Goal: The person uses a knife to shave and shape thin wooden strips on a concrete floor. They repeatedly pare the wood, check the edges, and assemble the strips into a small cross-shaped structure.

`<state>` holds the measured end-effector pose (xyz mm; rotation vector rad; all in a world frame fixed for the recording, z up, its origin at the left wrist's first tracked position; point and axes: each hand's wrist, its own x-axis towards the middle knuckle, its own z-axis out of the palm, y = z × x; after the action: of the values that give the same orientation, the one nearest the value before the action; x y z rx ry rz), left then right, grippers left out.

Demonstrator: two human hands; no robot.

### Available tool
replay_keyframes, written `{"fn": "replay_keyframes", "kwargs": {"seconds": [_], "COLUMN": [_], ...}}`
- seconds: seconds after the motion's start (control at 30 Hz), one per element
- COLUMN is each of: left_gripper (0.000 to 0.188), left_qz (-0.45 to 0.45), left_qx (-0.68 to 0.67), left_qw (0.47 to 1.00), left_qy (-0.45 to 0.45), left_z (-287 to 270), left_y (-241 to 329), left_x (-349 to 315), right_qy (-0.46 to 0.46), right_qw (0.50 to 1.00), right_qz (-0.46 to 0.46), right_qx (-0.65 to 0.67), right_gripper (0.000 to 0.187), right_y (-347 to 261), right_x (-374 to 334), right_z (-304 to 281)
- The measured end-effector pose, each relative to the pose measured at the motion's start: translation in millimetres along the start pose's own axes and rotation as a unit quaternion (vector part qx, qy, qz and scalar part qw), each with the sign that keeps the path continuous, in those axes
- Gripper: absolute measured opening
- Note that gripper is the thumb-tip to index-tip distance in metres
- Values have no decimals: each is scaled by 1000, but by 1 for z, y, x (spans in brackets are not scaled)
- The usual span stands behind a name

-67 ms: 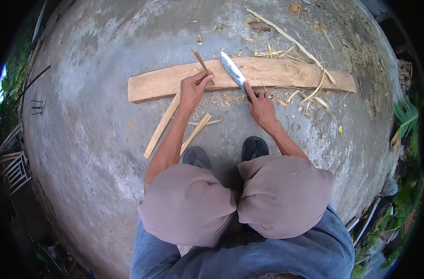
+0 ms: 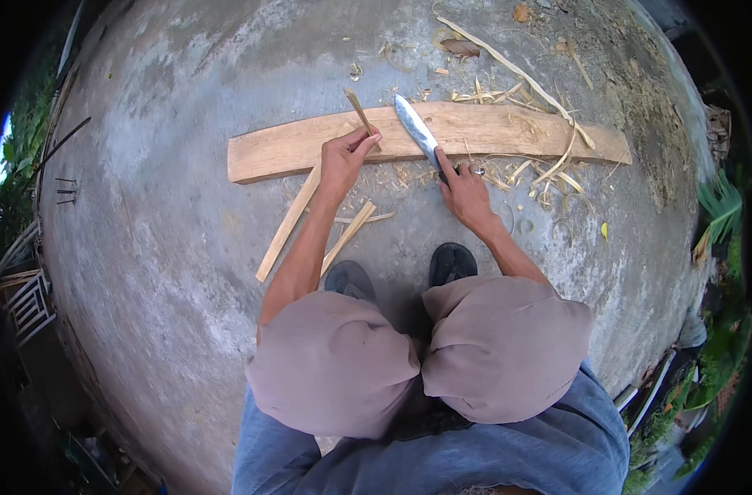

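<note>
Between thumb and fingers, my left hand (image 2: 344, 162) pinches a thin bamboo strip (image 2: 357, 107), tilted with its far end up and to the left. It is over a long wooden plank (image 2: 302, 153) lying crosswise in front of my feet. My right hand (image 2: 465, 194) grips the dark handle of a large knife (image 2: 416, 124), index finger stretched along its back. The blade points away from me and slightly left, above the plank's middle, apart from the strip. My fingers cover most of the handle. A longer pale strip (image 2: 289, 223) slants from the plank beneath my left wrist.
Shorter strips (image 2: 347, 238) lie by my left sandal (image 2: 350, 280). Curled shavings (image 2: 549, 177) litter the plank's right part and the concrete floor (image 2: 170, 247). A long peeled strip (image 2: 508, 62) crosses the plank's far right edge. A dry brown leaf (image 2: 460, 47) lies beyond it.
The knife tip has shifted very slightly to the right and toward me. My left hand and the strip are almost unmoved.
</note>
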<state>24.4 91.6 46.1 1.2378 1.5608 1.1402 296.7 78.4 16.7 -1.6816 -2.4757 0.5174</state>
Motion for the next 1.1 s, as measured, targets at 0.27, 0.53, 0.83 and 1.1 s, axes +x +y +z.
{"fn": "replay_keyframes", "kwargs": {"seconds": [0.27,0.53,0.83,1.1], "left_gripper": [27,28,24,21], "left_qz": [6,25,-165,-114], "left_qx": [39,48,199,302], "left_qw": [999,999,947,907], "left_qy": [6,5,-193,-270], "left_z": [6,4,-22,-27], "left_y": [1,5,-39,-50], "left_x": [-11,-8,-32,-39], "right_qy": [60,8,5,-34], "right_qw": [959,985,843,922], "right_qz": [-118,-132,173,48], "right_qx": [249,115,509,382], "right_gripper": [63,65,47,43], "right_y": [-86,-101,-39,-10], "right_x": [-7,7,-16,-30], "right_z": [-144,-177,-94,-13]}}
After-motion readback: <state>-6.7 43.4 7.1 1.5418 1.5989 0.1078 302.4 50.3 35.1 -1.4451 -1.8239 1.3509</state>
